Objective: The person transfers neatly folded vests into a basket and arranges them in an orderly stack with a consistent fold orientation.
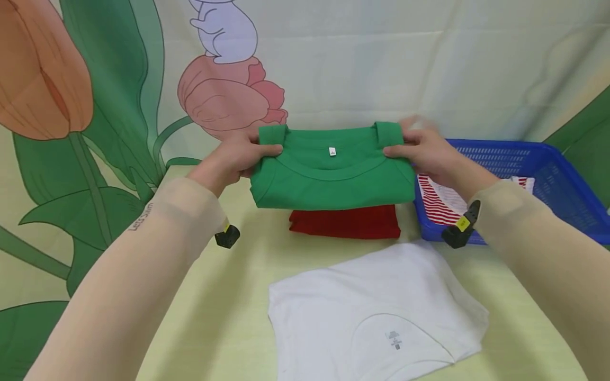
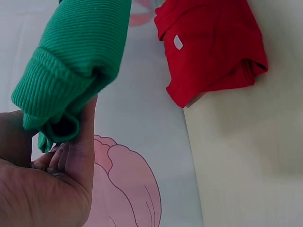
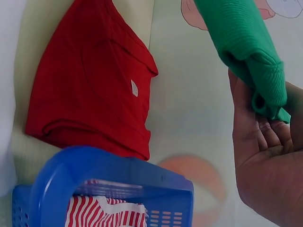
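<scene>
A folded green shirt [image 1: 333,185] with a small white neck label is held up level between both hands. My left hand [image 1: 236,156] pinches its left end, thumb on the near face and fingers behind. At the opposite end my right hand [image 1: 429,153] grips it the same way. In the left wrist view the ribbed green edge sits between thumb and fingers. Below and behind it a folded red shirt [image 1: 345,222] lies on the table, partly hidden by the green one. Nearer to me a white shirt [image 1: 324,312] lies spread flat, its printed neck toward the front.
A blue plastic basket [image 1: 572,180] stands at the right on the table [image 1: 214,317], holding red-and-white striped cloth [image 1: 436,203]. Behind the table hangs a pale cloth backdrop [image 1: 357,69] printed with flowers and leaves. Small black wrist cameras are strapped to both wrists.
</scene>
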`<state>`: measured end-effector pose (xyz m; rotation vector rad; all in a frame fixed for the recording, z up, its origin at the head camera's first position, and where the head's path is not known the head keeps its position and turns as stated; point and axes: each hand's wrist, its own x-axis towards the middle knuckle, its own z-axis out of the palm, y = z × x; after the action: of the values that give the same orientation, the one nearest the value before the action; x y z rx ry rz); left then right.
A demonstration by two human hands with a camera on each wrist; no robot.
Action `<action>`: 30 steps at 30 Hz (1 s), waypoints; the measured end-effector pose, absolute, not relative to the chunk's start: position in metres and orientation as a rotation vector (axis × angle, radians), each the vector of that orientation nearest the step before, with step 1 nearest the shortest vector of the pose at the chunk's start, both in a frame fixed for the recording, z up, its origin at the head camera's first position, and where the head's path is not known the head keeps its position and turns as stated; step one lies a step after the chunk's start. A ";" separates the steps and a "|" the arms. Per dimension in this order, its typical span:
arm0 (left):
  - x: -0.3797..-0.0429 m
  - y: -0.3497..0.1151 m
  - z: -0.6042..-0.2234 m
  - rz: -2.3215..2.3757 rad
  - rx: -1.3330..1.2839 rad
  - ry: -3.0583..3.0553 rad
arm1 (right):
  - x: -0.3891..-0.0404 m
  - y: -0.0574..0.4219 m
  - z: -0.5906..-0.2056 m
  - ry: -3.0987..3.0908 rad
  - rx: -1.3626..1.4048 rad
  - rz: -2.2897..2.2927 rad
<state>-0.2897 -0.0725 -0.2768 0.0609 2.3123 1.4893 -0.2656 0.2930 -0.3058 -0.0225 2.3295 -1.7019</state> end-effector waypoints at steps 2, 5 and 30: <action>-0.290 -0.071 -0.276 1.480 0.061 2.322 | -0.265 0.295 -0.306 2.325 -0.029 -1.705; -0.292 -0.068 -0.275 1.470 0.057 2.331 | -0.264 0.298 -0.305 2.342 -0.030 -1.683; -0.302 -0.025 -0.266 1.348 0.062 2.353 | -0.252 0.339 -0.303 2.414 0.027 -1.566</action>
<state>-0.3018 -0.0253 -0.2657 0.0620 2.3531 1.3475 -0.2521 0.3393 -0.3034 0.0270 2.4142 -1.5663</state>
